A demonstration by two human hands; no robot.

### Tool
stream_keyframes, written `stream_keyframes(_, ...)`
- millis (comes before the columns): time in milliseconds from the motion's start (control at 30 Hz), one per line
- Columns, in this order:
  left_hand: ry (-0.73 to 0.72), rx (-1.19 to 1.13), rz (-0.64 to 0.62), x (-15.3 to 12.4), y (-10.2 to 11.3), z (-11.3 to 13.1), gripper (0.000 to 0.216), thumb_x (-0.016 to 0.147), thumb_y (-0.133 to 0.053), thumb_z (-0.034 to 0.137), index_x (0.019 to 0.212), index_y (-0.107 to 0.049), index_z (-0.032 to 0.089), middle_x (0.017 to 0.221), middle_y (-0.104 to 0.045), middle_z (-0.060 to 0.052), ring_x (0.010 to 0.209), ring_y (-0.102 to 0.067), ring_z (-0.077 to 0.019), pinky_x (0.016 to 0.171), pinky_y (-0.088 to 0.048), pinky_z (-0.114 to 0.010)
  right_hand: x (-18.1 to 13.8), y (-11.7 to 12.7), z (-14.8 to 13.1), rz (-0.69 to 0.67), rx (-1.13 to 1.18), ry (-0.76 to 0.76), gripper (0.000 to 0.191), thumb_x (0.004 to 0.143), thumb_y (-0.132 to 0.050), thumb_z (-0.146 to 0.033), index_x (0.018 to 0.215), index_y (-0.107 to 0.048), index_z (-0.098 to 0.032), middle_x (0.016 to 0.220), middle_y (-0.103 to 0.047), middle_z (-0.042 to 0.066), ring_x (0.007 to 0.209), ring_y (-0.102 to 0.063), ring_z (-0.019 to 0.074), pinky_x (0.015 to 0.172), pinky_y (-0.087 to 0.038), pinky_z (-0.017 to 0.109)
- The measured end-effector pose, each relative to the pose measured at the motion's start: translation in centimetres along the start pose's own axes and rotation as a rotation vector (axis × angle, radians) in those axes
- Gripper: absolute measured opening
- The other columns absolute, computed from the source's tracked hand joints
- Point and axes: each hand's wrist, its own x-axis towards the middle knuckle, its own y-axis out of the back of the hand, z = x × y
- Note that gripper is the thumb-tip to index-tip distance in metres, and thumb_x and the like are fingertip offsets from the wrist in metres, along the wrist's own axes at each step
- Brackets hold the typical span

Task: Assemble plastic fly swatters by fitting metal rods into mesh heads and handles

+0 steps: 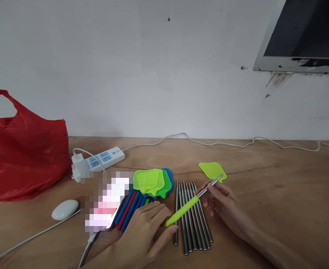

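Observation:
A fly swatter handle [182, 212], a steel rod with a lime-green grip, slants up to the right between my hands. My left hand [144, 233] has thumb and fingers around the grip's lower end. The fingers of my right hand [223, 203] pinch the bare steel part near its tip. Beneath it, several steel rods [194, 220] lie side by side on the table. Just beyond my right hand is a single lime-green mesh swatter head [212, 170]. More swatter heads [149, 180], lime, green and blue, overlap in a pile. Blue, red and green grips [129, 209] lie partly behind my left hand.
A lit phone [109, 201], blurred out, lies left of the grips with a charging cable. Further left are a white mouse-shaped object [65, 209] and a red plastic bag [27, 149]. A power strip [105, 158] stands behind; its cord runs along the wall.

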Motion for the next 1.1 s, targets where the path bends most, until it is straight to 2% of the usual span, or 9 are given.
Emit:
stream_keyframes(100, 0.080, 0.115, 0.086, 0.2, 0.4, -0.4, 0.013, 0.100, -0.044, 0.024, 0.104, -0.055, 0.019, 0.103, -0.065, -0.009, 0.093, -0.061, -0.0267, 0.082, -0.049, -0.042, 0.5, 0.7, -0.3, 0.127, 0.061, -0.004, 0.037, 0.072, -0.081, -0.054, 0.079, -0.066, -0.021, 0.074, -0.071, 0.002, 0.053, -0.052, 0.0108, 0.042, -0.040, 0.019)
stream_keyframes(200, 0.194, 0.378, 0.180, 0.1, 0.0, -1.8, 0.028, 0.098, -0.050, 0.031, 0.121, -0.054, 0.016, 0.132, -0.056, -0.020, 0.123, -0.050, -0.0407, 0.094, -0.045, -0.060, 1.0, 1.5, -0.6, 0.214, 0.042, -0.016, 0.039, 0.071, -0.082, -0.055, 0.079, -0.063, -0.021, 0.062, -0.065, -0.002, 0.047, -0.044, 0.0083, 0.040, -0.035, 0.017)
stream_keyframes(267, 0.223, 0.466, 0.185, -0.2, -0.5, -2.7, 0.038, 0.098, -0.051, 0.035, 0.129, -0.051, 0.014, 0.139, -0.052, -0.024, 0.132, -0.043, -0.0451, 0.094, -0.046, -0.063, 1.2, 1.7, -0.7, 0.222, 0.017, -0.023, 0.040, 0.072, -0.081, -0.055, 0.080, -0.063, -0.020, 0.059, -0.061, -0.003, 0.048, -0.041, 0.0081, 0.041, -0.033, 0.017)
stream_keyframes(400, 0.231, 0.449, 0.113, -0.6, -0.9, -2.9, 0.042, 0.098, -0.051, 0.036, 0.134, -0.047, 0.014, 0.135, -0.058, -0.022, 0.120, -0.058, -0.0406, 0.090, -0.051, -0.060, 1.0, 1.4, -0.8, 0.184, -0.038, -0.045, 0.041, 0.074, -0.078, -0.058, 0.080, -0.063, -0.020, 0.059, -0.060, -0.002, 0.049, -0.039, 0.0092, 0.043, -0.030, 0.019)
stream_keyframes(600, 0.137, 0.287, 0.106, -0.1, 0.1, -1.5, 0.041, 0.096, -0.051, 0.026, 0.135, -0.044, 0.018, 0.133, -0.062, -0.016, 0.118, -0.062, -0.0322, 0.093, -0.055, -0.051, 0.9, 1.3, -0.9, 0.180, -0.077, -0.054, 0.042, 0.073, -0.077, -0.059, 0.082, -0.065, -0.020, 0.058, -0.058, -0.002, 0.052, -0.039, 0.0111, 0.045, -0.027, 0.022)
stream_keyframes(767, 0.141, 0.384, 0.139, -0.3, 0.0, -2.5, 0.061, 0.076, -0.051, 0.011, 0.137, -0.046, 0.012, 0.137, -0.060, -0.019, 0.123, -0.058, -0.0356, 0.097, -0.052, -0.054, 1.2, 1.7, -0.7, 0.198, -0.113, -0.034, 0.043, 0.073, -0.076, -0.059, 0.083, -0.067, -0.019, 0.050, -0.050, -0.004, 0.047, -0.034, 0.0102, 0.046, -0.025, 0.024)
stream_keyframes(867, 0.128, 0.451, 0.141, -0.4, -0.3, -3.3, 0.051, 0.083, -0.050, 0.014, 0.135, -0.051, 0.011, 0.132, -0.064, -0.018, 0.122, -0.060, -0.0352, 0.097, -0.052, -0.053, 1.2, 1.6, -0.7, 0.175, -0.136, -0.031, 0.046, 0.073, -0.075, -0.062, 0.081, -0.067, -0.018, 0.045, -0.045, -0.006, 0.043, -0.031, 0.0095, 0.044, -0.022, 0.025)
stream_keyframes(1100, 0.096, 0.458, 0.112, 0.3, -0.1, -3.3, 0.027, 0.092, -0.048, 0.011, 0.112, -0.066, 0.017, 0.107, -0.074, -0.010, 0.098, -0.068, -0.0307, 0.084, -0.055, -0.049, 1.0, 1.2, -1.0, 0.143, -0.159, -0.048, 0.044, 0.071, -0.076, -0.059, 0.080, -0.067, -0.017, 0.043, -0.045, -0.007, 0.041, -0.030, 0.0080, 0.043, -0.022, 0.023)
